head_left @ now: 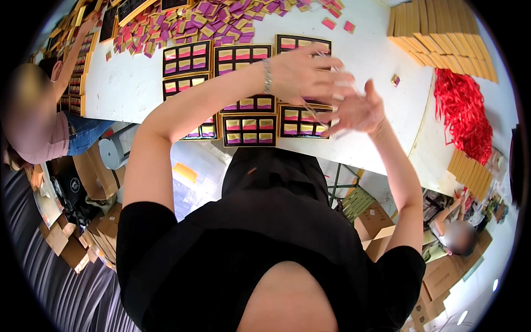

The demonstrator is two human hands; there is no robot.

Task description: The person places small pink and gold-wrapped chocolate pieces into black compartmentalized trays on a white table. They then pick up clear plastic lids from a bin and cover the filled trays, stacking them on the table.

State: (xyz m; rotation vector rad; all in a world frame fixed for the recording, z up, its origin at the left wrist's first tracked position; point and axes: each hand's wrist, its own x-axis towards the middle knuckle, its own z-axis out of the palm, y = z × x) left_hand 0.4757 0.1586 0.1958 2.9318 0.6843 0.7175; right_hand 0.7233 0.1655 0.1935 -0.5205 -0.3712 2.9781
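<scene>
My left hand [301, 72] reaches across above the boxes, its fingers stretched and partly blurred. Thin shiny edges by its fingers look like a clear plastic sheet [313, 110], which it appears to hold; most of that sheet cannot be made out. Facing it, my right hand [362, 110] has spread fingers and a raised thumb, close beside the left fingertips. Below them lie several black gold-edged boxes [250, 130], filled with small pink, gold and purple wrapped pieces. One filled box [293, 120] is partly covered by my right fingers.
A heap of loose wrapped pieces [188, 25] spreads over the white table [381, 50] at the back. Stacked gold-brown boxes [437, 33] and red shredded ribbon [462, 113] are at right. Other people work at far left and lower right. Cardboard cartons [373, 218] stand below.
</scene>
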